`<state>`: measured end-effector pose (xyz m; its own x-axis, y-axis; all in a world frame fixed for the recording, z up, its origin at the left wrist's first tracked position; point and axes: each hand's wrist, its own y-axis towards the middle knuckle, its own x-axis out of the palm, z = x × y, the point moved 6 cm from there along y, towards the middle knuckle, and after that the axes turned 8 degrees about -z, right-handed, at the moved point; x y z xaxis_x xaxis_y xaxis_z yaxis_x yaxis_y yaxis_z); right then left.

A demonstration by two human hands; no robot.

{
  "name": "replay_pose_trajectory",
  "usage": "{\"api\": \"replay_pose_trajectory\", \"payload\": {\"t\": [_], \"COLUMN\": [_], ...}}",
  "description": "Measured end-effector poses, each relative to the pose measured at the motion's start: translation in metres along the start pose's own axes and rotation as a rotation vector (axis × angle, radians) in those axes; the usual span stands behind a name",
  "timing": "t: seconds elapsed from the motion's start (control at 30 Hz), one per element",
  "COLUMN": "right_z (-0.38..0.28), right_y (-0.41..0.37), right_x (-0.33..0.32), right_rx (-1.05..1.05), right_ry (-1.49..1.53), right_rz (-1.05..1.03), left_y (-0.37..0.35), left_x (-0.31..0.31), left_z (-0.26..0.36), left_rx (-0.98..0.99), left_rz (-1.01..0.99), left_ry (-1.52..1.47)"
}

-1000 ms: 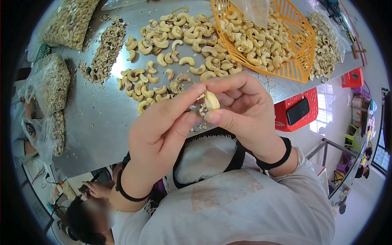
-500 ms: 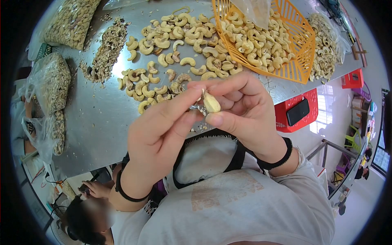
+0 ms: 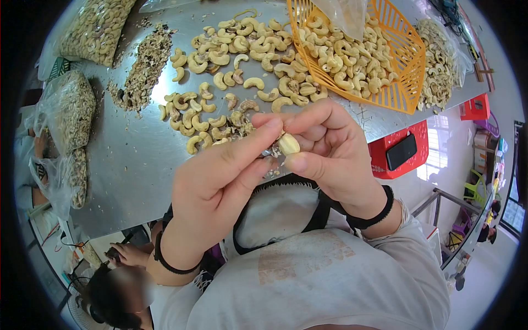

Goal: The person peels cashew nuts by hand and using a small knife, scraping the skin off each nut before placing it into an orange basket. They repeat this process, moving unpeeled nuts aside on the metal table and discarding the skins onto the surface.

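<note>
A pale cashew (image 3: 289, 144) is pinched between the thumb and fingers of my right hand (image 3: 335, 146), above the near part of the metal table (image 3: 121, 181). My left hand (image 3: 220, 165) is closed beside it, fingertips touching or very near the cashew. A small shiny bit shows between the left fingers, too hidden to name. Just beyond my hands lie loose cashews (image 3: 190, 118), some with brown skin on them. Bits of skin and crumbs lie on the metal below my fingers.
An orange basket (image 3: 410, 63) of cashews stands at the back right, with a pile of cashew pieces (image 3: 440, 60) beyond. Skin scraps (image 3: 146, 66) and filled plastic bags (image 3: 71, 110) are at left. A phone (image 3: 401, 151) rests on a red stool (image 3: 379, 159). Another person sits lower left.
The cashew has turned between my right fingers and shows a broader, rounder side. My left fingertips have shifted slightly, and some peeled bits show by them.
</note>
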<state>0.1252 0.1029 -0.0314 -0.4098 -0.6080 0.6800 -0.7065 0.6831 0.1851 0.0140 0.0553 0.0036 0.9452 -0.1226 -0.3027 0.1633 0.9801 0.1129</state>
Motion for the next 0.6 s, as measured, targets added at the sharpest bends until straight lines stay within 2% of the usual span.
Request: {"api": "replay_pose_trajectory", "payload": {"t": [0.07, 0.17, 0.23, 0.27, 0.33, 0.57, 0.6], "right_z": [0.000, 0.000, 0.000, -0.001, -0.001, -0.001, 0.000], "right_y": [0.000, 0.001, 0.001, 0.001, 0.000, 0.001, 0.001], "right_x": [0.001, 0.001, 0.001, 0.001, 0.000, -0.001, -0.002], "right_rx": [0.001, 0.024, 0.042, 0.042, 0.050, 0.015, 0.019], "right_ry": [-0.005, 0.006, 0.023, 0.022, 0.033, 0.022, 0.014], "right_rz": [-0.011, 0.020, 0.026, 0.026, 0.047, 0.007, 0.009], "left_y": [0.001, 0.000, -0.004, -0.003, 0.000, 0.003, 0.004], "left_x": [0.000, -0.001, 0.000, 0.001, 0.001, 0.001, 0.000], "left_z": [0.000, 0.001, -0.010, -0.012, -0.008, -0.005, -0.003], "left_rx": [0.026, 0.023, -0.254, -0.253, -0.099, -0.067, 0.006], "left_rz": [-0.017, -0.003, -0.022, -0.023, 0.034, 0.047, 0.049], "left_ry": [0.052, -0.026, -0.230, -0.230, -0.242, -0.064, 0.018]}}
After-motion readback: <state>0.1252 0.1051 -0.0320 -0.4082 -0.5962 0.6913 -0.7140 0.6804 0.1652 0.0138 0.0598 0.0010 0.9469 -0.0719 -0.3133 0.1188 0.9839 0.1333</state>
